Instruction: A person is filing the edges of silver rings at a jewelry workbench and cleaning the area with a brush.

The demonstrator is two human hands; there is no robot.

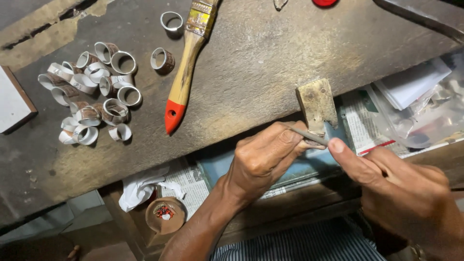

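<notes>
My left hand (265, 157) pinches a small metal ring (316, 134) against a worn wooden peg (316, 101) that sticks out from the bench edge. My right hand (401, 191) holds a thin metal file (304, 134), its forefinger pressed along the tool, and the file's tip lies across the ring. A heap of several silvery metal rings (92, 92) rests on the dark workbench (270, 63) at the left. A paintbrush with a wooden handle and red tip (186, 72) lies slanted next to the heap.
Two single rings (171, 21) (162, 60) lie near the brush. An open drawer (386, 121) below the bench holds newspaper, plastic bags and papers. A crumpled white cloth (140, 186) and a small round brown container (165, 214) sit lower left. A white block (12, 101) lies at the left edge.
</notes>
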